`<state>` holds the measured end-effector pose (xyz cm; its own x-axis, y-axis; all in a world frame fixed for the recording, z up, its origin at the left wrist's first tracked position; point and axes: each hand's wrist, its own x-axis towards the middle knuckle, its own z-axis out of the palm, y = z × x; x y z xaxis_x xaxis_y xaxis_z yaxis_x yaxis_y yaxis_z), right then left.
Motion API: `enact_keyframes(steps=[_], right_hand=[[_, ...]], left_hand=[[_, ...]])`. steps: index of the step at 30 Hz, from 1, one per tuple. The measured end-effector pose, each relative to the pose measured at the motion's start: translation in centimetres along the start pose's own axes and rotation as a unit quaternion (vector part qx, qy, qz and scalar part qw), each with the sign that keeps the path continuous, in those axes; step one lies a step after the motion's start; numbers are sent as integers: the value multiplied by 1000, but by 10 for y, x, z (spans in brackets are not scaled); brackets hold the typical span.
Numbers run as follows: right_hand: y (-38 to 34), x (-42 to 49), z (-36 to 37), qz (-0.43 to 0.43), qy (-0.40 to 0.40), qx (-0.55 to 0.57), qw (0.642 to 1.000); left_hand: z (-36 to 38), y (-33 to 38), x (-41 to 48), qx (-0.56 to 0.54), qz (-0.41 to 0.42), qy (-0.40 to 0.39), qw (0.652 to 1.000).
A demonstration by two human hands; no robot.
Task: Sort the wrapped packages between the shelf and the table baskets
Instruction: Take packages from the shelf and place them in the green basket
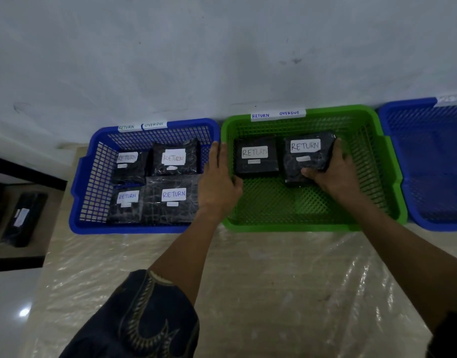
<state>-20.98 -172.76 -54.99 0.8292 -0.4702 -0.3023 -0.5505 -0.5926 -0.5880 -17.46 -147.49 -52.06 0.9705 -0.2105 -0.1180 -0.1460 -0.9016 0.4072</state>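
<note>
Black RETURN package (308, 153) down in the green basket (299, 226), just right of a second RETURN package (255, 157), clasped at its near right corner by the right grip (330, 174). Left grip (218, 184) with fingers straight, flat on that basket's left rim, holding nothing. Leftward, touching, a blue basket (77, 192) with four RETURN packages (174, 200). All on the plastic-covered desk (261, 280).

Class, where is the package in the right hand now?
In the head view, the held package is right of centre in the green basket, just right of a second package, gripped by the right hand.
</note>
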Motion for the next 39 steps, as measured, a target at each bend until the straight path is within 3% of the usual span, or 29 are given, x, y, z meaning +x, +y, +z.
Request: enact_keyframes(steps=[22, 30, 35, 39], right_hand=[[-5, 11, 6, 7, -39, -45, 998], [0, -10, -4, -14, -47, 67, 997], [0, -44, -1, -30, -9, -15, 999], [6, -62, -5, -52, -21, -90, 994]], left_hand=[[4, -3, 2, -23, 5, 18, 1000], [6, -5, 2, -21, 14, 20, 999], [5, -6, 1, -20, 26, 30, 999], [3, -6, 1, -14, 27, 9, 1000]])
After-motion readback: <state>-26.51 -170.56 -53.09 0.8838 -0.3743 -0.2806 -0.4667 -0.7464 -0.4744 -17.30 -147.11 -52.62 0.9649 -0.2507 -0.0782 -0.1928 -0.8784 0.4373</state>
